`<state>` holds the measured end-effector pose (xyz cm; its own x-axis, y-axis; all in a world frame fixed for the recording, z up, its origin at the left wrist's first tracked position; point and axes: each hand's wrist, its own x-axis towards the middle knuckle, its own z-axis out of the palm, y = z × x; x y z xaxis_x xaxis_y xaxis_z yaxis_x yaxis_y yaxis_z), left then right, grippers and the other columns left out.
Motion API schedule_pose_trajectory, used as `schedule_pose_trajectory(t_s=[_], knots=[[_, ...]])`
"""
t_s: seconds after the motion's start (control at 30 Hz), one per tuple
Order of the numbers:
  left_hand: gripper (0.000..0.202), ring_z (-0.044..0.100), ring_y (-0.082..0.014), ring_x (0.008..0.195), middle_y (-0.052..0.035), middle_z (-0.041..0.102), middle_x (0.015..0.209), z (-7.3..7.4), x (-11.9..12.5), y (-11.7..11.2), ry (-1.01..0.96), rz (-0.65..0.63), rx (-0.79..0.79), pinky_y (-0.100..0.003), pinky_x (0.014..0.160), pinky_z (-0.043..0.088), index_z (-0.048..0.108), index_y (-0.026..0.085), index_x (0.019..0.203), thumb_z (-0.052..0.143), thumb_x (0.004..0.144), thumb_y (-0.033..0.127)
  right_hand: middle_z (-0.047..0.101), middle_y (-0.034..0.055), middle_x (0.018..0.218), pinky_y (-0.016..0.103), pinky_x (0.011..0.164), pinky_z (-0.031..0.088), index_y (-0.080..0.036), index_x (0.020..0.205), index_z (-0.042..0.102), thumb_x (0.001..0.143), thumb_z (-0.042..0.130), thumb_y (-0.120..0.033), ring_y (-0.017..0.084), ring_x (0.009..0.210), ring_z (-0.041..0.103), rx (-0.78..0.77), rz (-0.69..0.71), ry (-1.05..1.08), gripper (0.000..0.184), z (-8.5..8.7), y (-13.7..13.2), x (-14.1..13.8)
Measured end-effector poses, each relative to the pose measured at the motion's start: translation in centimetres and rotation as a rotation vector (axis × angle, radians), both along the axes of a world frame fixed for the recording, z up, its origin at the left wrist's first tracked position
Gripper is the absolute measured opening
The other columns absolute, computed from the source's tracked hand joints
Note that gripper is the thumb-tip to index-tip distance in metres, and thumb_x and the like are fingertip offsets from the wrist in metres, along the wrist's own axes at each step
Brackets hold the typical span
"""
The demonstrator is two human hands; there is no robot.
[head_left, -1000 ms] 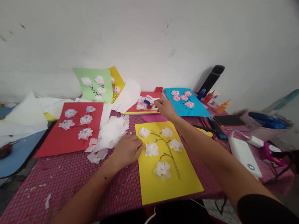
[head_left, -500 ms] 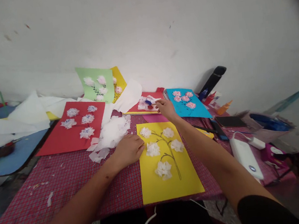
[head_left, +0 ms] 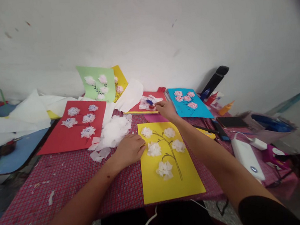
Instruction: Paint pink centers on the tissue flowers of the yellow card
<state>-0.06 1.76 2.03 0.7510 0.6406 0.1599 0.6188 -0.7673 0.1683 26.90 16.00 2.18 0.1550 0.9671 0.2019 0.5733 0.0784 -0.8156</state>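
Fingers (head_left: 157, 104) of the right hand (head_left: 167, 111) are pinched close together over a red sheet (head_left: 157, 96), right beside a small white tissue patch with blue paint (head_left: 148, 102); cannot tell if they hold anything. Left hand (head_left: 129, 151) lies on the checked tablecloth (head_left: 60, 180), fingers together and loose, not clamped on anything, tips touching the left edge of a yellow card (head_left: 171, 186). The card sits front and centre on the table, with a drawn branch (head_left: 171, 153) and white tissue flowers (head_left: 153, 149) on it. A crumpled white tissue pile (head_left: 114, 131) is just left of the card, beside a larger red card with blue-tinted tissue flowers (head_left: 71, 136). Magenta paper (head_left: 154, 118) is between the card and the red sheet. Farther back are a cyan card with pink flowers (head_left: 189, 102) and a green card (head_left: 95, 84) leaning on the wall (head_left: 156, 25). A white power bank (head_left: 247, 159) lies on the right.
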Motion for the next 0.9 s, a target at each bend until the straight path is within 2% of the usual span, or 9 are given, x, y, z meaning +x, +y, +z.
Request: schedule_pose_trajectory(t_s=[0.2,0.5,0.63,0.8,0.9], knots=[[0.029,0.068,-0.0235,0.095,-0.008,0.075,0.098,0.2,0.0,0.0,0.019,0.004,0.0,-0.041,0.088,0.048,0.075,0.017,0.094,0.051,0.106,0.03,0.08,0.0068,0.088,0.03,0.071,0.057,-0.016,0.102,0.082,0.08,0.063,-0.027,0.02,0.074,0.072,0.003,0.002,0.026,0.031,0.4,-0.8,-0.4],[0.031,0.067,-0.0239,0.091,-0.009,0.075,0.097,-0.1,-0.1,0.1,-0.01,-0.001,0.027,-0.041,0.087,0.048,0.074,0.017,0.091,0.05,0.106,0.03,0.077,0.0062,0.078,0.029,0.063,0.054,-0.015,0.102,0.082,0.08,0.063,-0.026,0.019,0.066,0.068,-0.054,-0.005,0.062,0.031,1.3,-1.9,-0.7],[0.031,0.067,-0.025,0.093,-0.0104,0.075,0.098,0.1,-0.1,0.0,0.004,-0.006,0.016,-0.042,0.088,0.049,0.074,0.016,0.092,0.05,0.105,0.029,0.077,0.0057,0.078,0.03,0.063,0.054,-0.016,0.104,0.082,0.081,0.063,-0.028,0.019,0.065,0.068,-0.037,-0.015,0.068,0.033,1.0,-2.1,-0.5],[0.03,0.067,-0.0247,0.092,-0.0099,0.075,0.096,0.3,-0.1,0.0,0.008,-0.015,0.013,-0.041,0.088,0.048,0.074,0.017,0.09,0.051,0.105,0.029,0.077,0.0059,0.079,0.033,0.074,0.059,-0.016,0.103,0.081,0.082,0.063,-0.03,0.021,0.073,0.072,-0.004,-0.001,0.036,0.031,0.2,-1.9,-0.2],[0.029,0.068,-0.0246,0.094,-0.0094,0.075,0.097,0.3,-0.2,0.1,-0.002,-0.019,0.015,-0.041,0.088,0.048,0.074,0.017,0.091,0.052,0.105,0.029,0.077,0.0052,0.079,0.033,0.075,0.059,-0.016,0.1,0.081,0.082,0.064,-0.029,0.02,0.073,0.072,-0.008,0.012,0.054,0.028,-0.2,-1.8,-0.1]])
